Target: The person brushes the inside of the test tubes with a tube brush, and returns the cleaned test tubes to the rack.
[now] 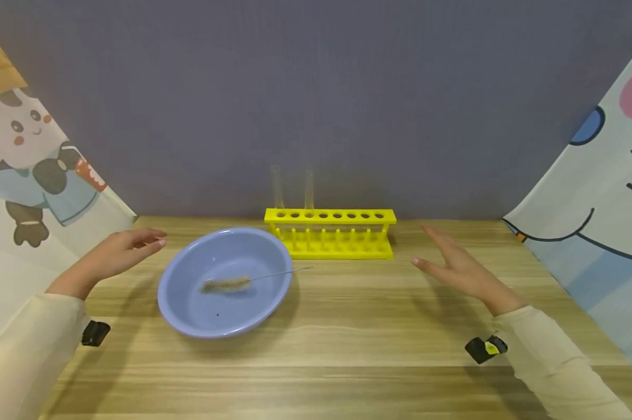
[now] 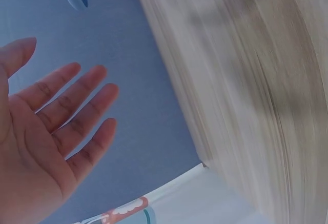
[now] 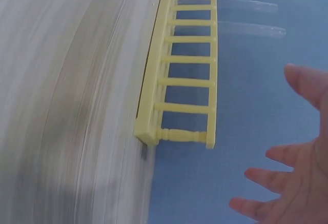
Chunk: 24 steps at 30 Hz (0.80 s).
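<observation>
My left hand (image 1: 119,254) hovers left of a blue basin (image 1: 190,318), its fingers loosely extended and holding nothing. In the left wrist view the palm (image 2: 36,152) and spread fingers show. Inside the basin lies a test tube brush (image 1: 227,284), its thin wire handle crossing the right rim. My right hand (image 1: 463,268) is held over the table to the right of a yellow test tube rack (image 1: 337,255), fingers apart. Two clear test tubes, one at the rack's left end (image 1: 277,186) and another (image 1: 309,188) a little to its right, stand upright in the holes.
A wood-grain table (image 1: 347,350) carries the basin and rack. Behind it rises a grey-blue backdrop (image 1: 347,105). Cartoon-printed cloths hang on the left (image 1: 59,192) and the right (image 1: 573,192). The rack stands near the table's back edge.
</observation>
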Available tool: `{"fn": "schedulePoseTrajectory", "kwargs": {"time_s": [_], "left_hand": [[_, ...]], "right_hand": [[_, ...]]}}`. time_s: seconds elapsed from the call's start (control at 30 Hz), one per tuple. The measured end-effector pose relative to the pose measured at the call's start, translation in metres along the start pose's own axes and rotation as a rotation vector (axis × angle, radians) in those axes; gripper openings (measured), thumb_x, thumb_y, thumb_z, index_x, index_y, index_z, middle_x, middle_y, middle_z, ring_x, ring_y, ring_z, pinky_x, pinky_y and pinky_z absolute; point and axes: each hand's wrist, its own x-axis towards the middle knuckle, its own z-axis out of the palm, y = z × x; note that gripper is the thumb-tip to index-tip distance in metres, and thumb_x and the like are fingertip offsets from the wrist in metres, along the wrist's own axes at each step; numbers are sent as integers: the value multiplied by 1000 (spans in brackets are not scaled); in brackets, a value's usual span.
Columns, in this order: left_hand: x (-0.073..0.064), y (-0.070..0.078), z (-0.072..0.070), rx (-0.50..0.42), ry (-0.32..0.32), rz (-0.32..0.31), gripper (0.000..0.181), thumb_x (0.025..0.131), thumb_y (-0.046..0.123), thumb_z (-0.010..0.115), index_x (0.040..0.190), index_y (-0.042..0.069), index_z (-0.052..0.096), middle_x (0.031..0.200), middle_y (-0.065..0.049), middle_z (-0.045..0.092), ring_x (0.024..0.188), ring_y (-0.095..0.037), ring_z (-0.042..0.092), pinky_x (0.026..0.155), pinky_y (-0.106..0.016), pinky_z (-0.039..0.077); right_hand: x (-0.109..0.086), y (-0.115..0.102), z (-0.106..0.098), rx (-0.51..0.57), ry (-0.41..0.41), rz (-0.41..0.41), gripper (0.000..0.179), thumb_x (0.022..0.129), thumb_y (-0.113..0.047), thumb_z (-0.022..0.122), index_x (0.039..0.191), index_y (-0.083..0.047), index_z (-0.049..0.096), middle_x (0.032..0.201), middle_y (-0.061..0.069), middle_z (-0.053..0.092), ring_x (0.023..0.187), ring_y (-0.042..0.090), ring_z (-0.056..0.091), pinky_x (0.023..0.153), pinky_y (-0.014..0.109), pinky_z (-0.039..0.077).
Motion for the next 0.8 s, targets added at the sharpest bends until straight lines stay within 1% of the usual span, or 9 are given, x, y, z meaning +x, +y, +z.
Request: {"fn": "schedulePoseTrajectory", "kwargs": {"time_s": [0.27,0.5,0.67,0.8], "left_hand": [[1,4,2,-30,-16,-3,45,98,29,47,129,-3,52,117,-27,60,107,-47,55,85,-61,43],[3,7,5,-64,-25,50,40,98,24,49,126,-5,54,118,-28,59,107,-47,55,86,-61,43],[5,9,9,-87,-28,88,38,97,18,50,124,-8,54,119,-29,58,106,-44,56,87,-56,45],[6,11,11,-91,-35,88,37,97,17,51,124,-9,55,118,-28,59,105,-41,58,86,-51,47]], "right_hand": [[1,-5,5,26,-24,20,81,93,-40,55,150,-2,12,153,26,14,137,49,14,104,67,14],[0,-9,12,78,-41,5,78,93,-38,56,149,0,16,152,26,17,137,48,16,105,67,15],[0,-15,19,126,-54,11,77,93,-39,56,149,-3,18,152,24,20,135,48,23,103,66,20],[2,-22,26,136,-60,1,75,93,-38,56,148,-1,21,150,24,24,132,49,28,101,66,24]]}}
